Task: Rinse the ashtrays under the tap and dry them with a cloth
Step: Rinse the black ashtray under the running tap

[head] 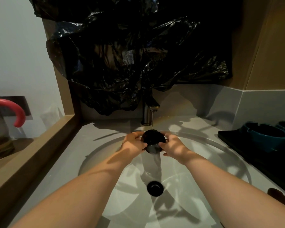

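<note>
Black and glossy, the ashtray [153,142] sits between my fingertips under the tap [149,111], with my left hand [132,143] and right hand [173,148] curled round its sides. My fingers hide its flanks, and I can't make out its rim.

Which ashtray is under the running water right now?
The black ashtray, held by the left hand and right hand directly under the running tap. The teal ashtray sits on the dark tray to the right, away from the water.
</note>
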`<act>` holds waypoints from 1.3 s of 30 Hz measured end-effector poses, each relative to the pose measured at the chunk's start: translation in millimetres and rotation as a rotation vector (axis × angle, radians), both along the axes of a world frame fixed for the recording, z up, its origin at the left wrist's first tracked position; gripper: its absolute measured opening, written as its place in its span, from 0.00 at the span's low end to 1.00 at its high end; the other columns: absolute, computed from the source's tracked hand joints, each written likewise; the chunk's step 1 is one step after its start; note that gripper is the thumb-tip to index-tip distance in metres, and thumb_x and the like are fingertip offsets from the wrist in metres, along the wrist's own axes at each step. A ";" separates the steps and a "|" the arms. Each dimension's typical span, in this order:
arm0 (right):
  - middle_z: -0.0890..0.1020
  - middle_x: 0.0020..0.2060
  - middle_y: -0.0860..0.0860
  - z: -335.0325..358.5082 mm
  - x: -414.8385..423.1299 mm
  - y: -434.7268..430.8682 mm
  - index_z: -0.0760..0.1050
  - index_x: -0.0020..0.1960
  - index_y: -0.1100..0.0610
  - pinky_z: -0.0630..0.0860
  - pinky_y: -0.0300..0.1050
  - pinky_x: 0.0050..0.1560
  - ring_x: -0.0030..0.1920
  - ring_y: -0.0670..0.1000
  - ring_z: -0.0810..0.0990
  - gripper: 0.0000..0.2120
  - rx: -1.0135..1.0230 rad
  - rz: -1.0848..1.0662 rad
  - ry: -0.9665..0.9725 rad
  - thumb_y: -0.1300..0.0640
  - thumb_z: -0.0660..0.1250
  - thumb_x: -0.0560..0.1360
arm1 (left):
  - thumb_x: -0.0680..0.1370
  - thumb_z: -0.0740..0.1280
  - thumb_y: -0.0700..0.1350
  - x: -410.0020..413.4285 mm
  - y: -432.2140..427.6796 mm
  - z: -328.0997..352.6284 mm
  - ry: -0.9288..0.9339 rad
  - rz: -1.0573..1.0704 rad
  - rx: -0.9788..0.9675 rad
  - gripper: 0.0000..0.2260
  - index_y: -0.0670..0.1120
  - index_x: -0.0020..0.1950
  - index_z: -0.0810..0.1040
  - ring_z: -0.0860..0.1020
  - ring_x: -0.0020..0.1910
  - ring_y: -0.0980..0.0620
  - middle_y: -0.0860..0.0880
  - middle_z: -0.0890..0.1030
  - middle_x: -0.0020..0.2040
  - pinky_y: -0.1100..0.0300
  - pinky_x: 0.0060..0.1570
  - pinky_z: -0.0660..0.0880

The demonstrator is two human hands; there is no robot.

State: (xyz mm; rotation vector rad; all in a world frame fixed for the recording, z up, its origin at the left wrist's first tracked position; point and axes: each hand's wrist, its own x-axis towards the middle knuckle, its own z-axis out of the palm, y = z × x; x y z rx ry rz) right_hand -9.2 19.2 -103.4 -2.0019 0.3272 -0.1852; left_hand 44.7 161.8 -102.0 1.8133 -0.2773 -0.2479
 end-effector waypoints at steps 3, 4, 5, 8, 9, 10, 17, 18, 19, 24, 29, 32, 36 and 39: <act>0.76 0.62 0.55 -2.2 1.1 1.8 0.64 0.72 0.55 0.75 0.45 0.50 0.57 0.55 0.77 0.22 -0.136 -0.012 -0.025 0.62 0.61 0.79 | 0.75 0.67 0.33 -1.1 -0.2 -1.2 -0.197 0.019 0.180 0.23 0.45 0.69 0.72 0.76 0.60 0.48 0.47 0.78 0.62 0.59 0.61 0.72; 0.74 0.64 0.54 -2.7 1.2 2.3 0.63 0.73 0.55 0.74 0.45 0.56 0.60 0.55 0.76 0.23 -0.170 -0.015 -0.038 0.62 0.61 0.79 | 0.75 0.67 0.34 -1.8 -0.2 -0.4 -0.240 0.023 0.224 0.23 0.46 0.70 0.72 0.75 0.63 0.49 0.48 0.77 0.64 0.60 0.61 0.70; 0.74 0.66 0.54 -3.3 1.2 2.8 0.62 0.73 0.56 0.71 0.43 0.61 0.64 0.54 0.74 0.24 -0.204 -0.016 -0.058 0.62 0.61 0.79 | 0.76 0.67 0.34 -2.0 -0.2 0.4 -0.265 0.023 0.244 0.24 0.47 0.70 0.71 0.74 0.65 0.49 0.48 0.76 0.66 0.60 0.62 0.69; 0.75 0.65 0.53 -4.3 0.1 5.4 0.63 0.73 0.55 0.65 0.37 0.61 0.66 0.53 0.71 0.24 -0.286 -0.004 -0.111 0.63 0.61 0.78 | 0.76 0.65 0.32 -2.9 -0.1 2.8 -0.297 -0.009 0.237 0.24 0.46 0.71 0.70 0.73 0.65 0.49 0.48 0.76 0.66 0.62 0.61 0.67; 0.75 0.64 0.53 -5.0 0.0 5.7 0.63 0.73 0.54 0.65 0.38 0.61 0.66 0.53 0.72 0.24 -0.299 -0.004 -0.128 0.64 0.61 0.78 | 0.76 0.65 0.32 -3.7 0.2 3.3 -0.315 -0.023 0.240 0.24 0.47 0.70 0.71 0.74 0.65 0.49 0.47 0.76 0.65 0.63 0.61 0.68; 0.76 0.63 0.53 -5.5 -0.4 5.9 0.64 0.72 0.54 0.67 0.40 0.62 0.65 0.53 0.73 0.24 -0.304 -0.009 -0.138 0.64 0.61 0.78 | 0.76 0.66 0.32 -3.6 0.6 3.0 -0.334 -0.034 0.241 0.24 0.47 0.70 0.71 0.74 0.64 0.49 0.47 0.76 0.65 0.62 0.61 0.68; 0.77 0.43 0.54 -3.5 1.8 1.6 0.70 0.54 0.58 0.74 0.41 0.33 0.37 0.52 0.75 0.06 -0.085 -0.067 -0.177 0.62 0.60 0.77 | 0.76 0.67 0.32 -2.5 1.9 0.1 -0.358 -0.071 0.141 0.23 0.47 0.68 0.73 0.74 0.61 0.53 0.47 0.75 0.65 0.65 0.57 0.69; 0.76 0.41 0.54 -2.3 1.1 2.5 0.69 0.53 0.59 0.74 0.38 0.28 0.36 0.52 0.75 0.05 -0.030 -0.071 -0.168 0.65 0.59 0.78 | 0.75 0.67 0.32 -2.8 1.9 0.2 -0.357 -0.069 0.132 0.22 0.47 0.68 0.73 0.74 0.61 0.53 0.48 0.76 0.64 0.66 0.57 0.69; 0.75 0.41 0.54 -0.8 0.3 3.5 0.67 0.53 0.59 0.75 0.38 0.26 0.37 0.52 0.75 0.07 0.019 -0.077 -0.150 0.68 0.58 0.78 | 0.75 0.68 0.33 -2.9 1.8 0.5 -0.351 -0.063 0.127 0.23 0.47 0.68 0.73 0.75 0.62 0.53 0.48 0.76 0.64 0.66 0.56 0.69; 0.75 0.53 0.63 5.2 -5.1 9.4 0.68 0.60 0.62 0.81 0.47 0.31 0.51 0.63 0.79 0.12 0.333 -0.097 -0.019 0.70 0.55 0.79 | 0.76 0.68 0.37 0.7 1.3 -0.4 -0.250 -0.010 0.130 0.21 0.45 0.68 0.73 0.76 0.61 0.48 0.48 0.77 0.64 0.60 0.61 0.72; 0.81 0.52 0.57 -3.6 -0.2 2.1 0.69 0.64 0.57 0.79 0.46 0.41 0.46 0.57 0.82 0.15 -0.236 -0.049 -0.022 0.62 0.59 0.78 | 0.76 0.69 0.39 1.2 1.4 -0.8 -0.269 -0.005 0.141 0.18 0.46 0.65 0.76 0.78 0.57 0.50 0.50 0.80 0.58 0.60 0.59 0.73; 0.82 0.53 0.54 -3.0 1.0 2.1 0.74 0.63 0.55 0.77 0.48 0.53 0.52 0.55 0.80 0.15 -0.383 -0.066 -0.148 0.61 0.60 0.77 | 0.76 0.70 0.40 -2.2 0.7 0.0 -0.337 -0.040 0.181 0.18 0.47 0.65 0.77 0.77 0.57 0.53 0.49 0.80 0.58 0.65 0.54 0.70; 0.80 0.43 0.55 -4.9 1.6 -0.4 0.74 0.62 0.60 0.74 0.45 0.40 0.38 0.55 0.77 0.16 -0.267 -0.085 -0.153 0.65 0.56 0.77 | 0.74 0.72 0.43 -3.2 0.4 0.7 -0.344 -0.030 0.171 0.21 0.47 0.67 0.75 0.77 0.60 0.54 0.52 0.79 0.60 0.65 0.58 0.70; 0.80 0.42 0.60 -4.5 1.9 -1.1 0.72 0.62 0.63 0.76 0.44 0.27 0.30 0.54 0.77 0.15 -0.148 -0.113 -0.132 0.67 0.55 0.78 | 0.73 0.73 0.43 0.0 0.4 0.3 -0.280 -0.001 0.153 0.22 0.47 0.66 0.76 0.78 0.57 0.53 0.51 0.80 0.60 0.63 0.57 0.73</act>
